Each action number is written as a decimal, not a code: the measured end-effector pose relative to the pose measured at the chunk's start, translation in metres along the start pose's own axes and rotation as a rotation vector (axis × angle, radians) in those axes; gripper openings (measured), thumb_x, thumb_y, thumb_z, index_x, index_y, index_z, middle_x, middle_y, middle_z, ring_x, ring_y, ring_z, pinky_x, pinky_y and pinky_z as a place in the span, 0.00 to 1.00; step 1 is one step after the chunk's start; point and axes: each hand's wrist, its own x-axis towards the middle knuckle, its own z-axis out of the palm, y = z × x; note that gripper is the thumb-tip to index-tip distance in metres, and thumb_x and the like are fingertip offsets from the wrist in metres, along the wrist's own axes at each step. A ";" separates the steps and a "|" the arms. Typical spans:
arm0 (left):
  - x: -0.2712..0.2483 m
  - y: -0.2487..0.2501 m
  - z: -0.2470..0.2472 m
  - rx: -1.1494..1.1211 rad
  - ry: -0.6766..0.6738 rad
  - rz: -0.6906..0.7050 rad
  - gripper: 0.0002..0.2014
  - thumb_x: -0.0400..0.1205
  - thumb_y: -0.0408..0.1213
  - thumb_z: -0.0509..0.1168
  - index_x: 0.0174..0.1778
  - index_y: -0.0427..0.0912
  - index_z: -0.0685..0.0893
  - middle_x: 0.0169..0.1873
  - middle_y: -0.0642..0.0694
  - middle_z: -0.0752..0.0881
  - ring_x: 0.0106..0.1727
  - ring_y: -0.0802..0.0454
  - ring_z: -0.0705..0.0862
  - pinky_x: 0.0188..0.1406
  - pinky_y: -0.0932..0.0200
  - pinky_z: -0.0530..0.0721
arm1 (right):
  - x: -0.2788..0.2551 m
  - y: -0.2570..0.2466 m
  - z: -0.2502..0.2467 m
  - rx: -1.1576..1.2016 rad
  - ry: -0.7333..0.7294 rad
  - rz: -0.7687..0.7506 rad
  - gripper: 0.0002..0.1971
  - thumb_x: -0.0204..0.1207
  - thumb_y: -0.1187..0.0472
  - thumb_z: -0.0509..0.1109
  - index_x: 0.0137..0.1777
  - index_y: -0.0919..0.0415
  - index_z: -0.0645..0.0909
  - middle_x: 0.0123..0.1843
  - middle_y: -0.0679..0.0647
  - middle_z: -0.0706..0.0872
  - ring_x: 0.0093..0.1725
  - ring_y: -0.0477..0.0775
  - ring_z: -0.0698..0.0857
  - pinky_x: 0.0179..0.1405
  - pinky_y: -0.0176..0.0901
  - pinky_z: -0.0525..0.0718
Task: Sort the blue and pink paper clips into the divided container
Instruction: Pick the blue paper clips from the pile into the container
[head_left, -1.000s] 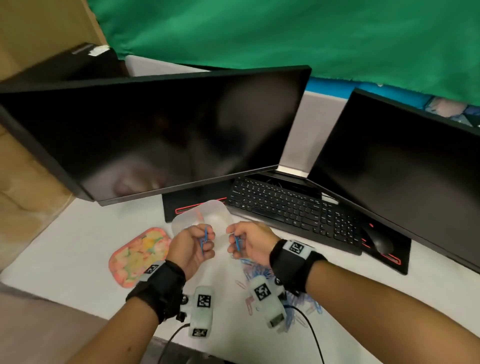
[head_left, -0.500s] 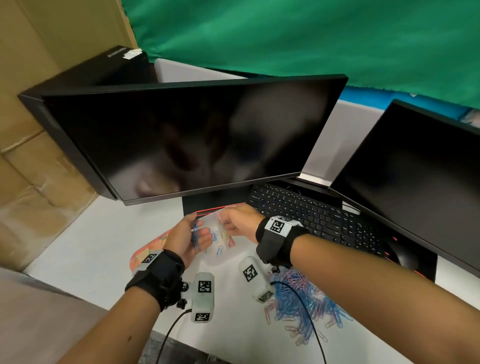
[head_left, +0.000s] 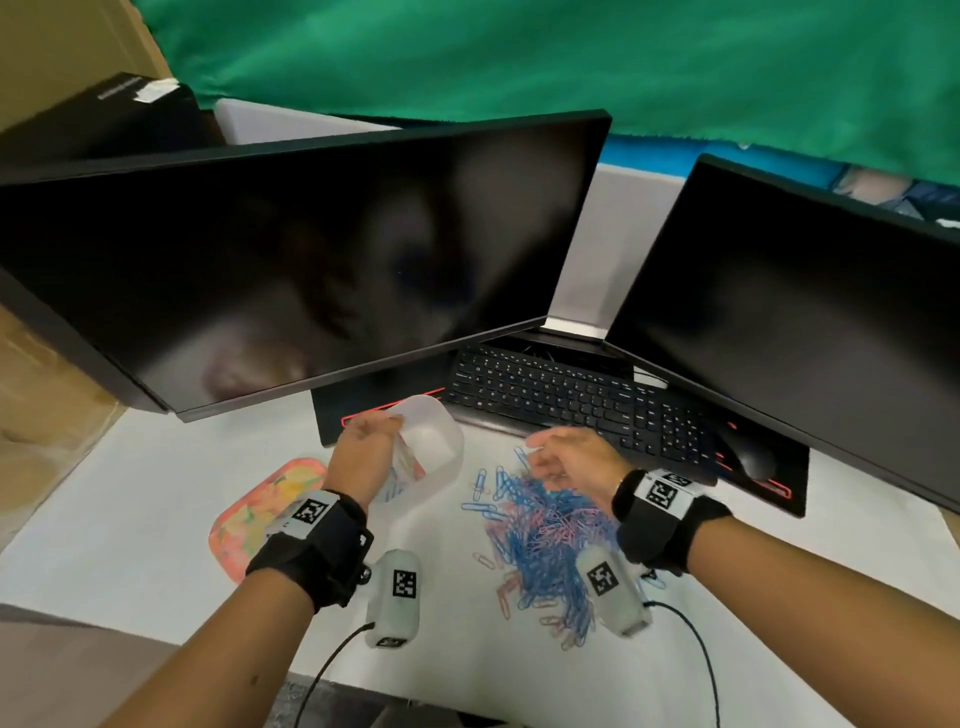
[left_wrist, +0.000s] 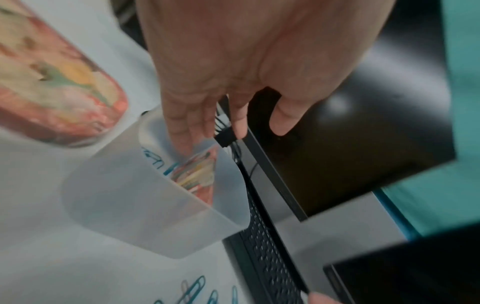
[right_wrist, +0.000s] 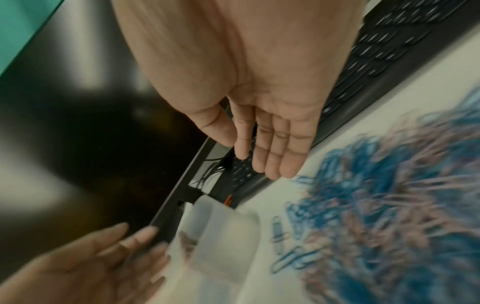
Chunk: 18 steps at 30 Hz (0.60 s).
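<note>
A translucent divided container (head_left: 436, 441) stands on the white desk, in front of the left monitor. My left hand (head_left: 370, 441) is over its left compartment with straight fingers (left_wrist: 182, 142) dipping inside and holding nothing. A few blue clips (left_wrist: 155, 162) lie in that compartment. A heap of blue and pink paper clips (head_left: 545, 530) is spread to the right of the container. My right hand (head_left: 561, 457) hovers above the far edge of the heap, and its straight fingers (right_wrist: 270, 156) hold nothing. The container (right_wrist: 223, 230) and my left hand (right_wrist: 91, 263) also show blurred in the right wrist view.
A pink floral lid (head_left: 260, 514) lies left of the container. A black keyboard (head_left: 561, 395) on a black mat sits just behind the heap, with a mouse (head_left: 748, 457) at the right. Two dark monitors (head_left: 311, 260) overhang the back. Camera cables trail toward the desk's front edge.
Both hands held blue clips near the container a second ago. Now the right hand has moved right over the heap, empty, and the left hand's fingers are inside the container.
</note>
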 end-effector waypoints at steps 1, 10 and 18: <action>-0.004 0.000 0.006 0.034 -0.025 0.086 0.04 0.83 0.41 0.62 0.45 0.52 0.82 0.43 0.51 0.83 0.46 0.52 0.81 0.58 0.51 0.81 | -0.002 0.013 -0.009 -0.034 0.017 0.003 0.10 0.83 0.63 0.61 0.58 0.59 0.83 0.53 0.59 0.87 0.49 0.56 0.87 0.49 0.44 0.85; -0.041 -0.041 0.077 0.699 -0.538 0.456 0.08 0.76 0.33 0.65 0.36 0.49 0.87 0.35 0.55 0.88 0.37 0.60 0.85 0.43 0.64 0.85 | -0.030 0.110 -0.055 -0.387 0.265 -0.012 0.10 0.75 0.69 0.66 0.36 0.56 0.84 0.34 0.44 0.84 0.37 0.50 0.83 0.43 0.40 0.83; -0.051 -0.093 0.106 1.086 -0.696 0.414 0.02 0.73 0.38 0.67 0.39 0.48 0.83 0.40 0.49 0.88 0.43 0.49 0.86 0.47 0.56 0.86 | -0.045 0.145 -0.075 -0.435 0.371 0.077 0.08 0.72 0.68 0.68 0.41 0.53 0.81 0.47 0.53 0.87 0.47 0.55 0.84 0.42 0.36 0.78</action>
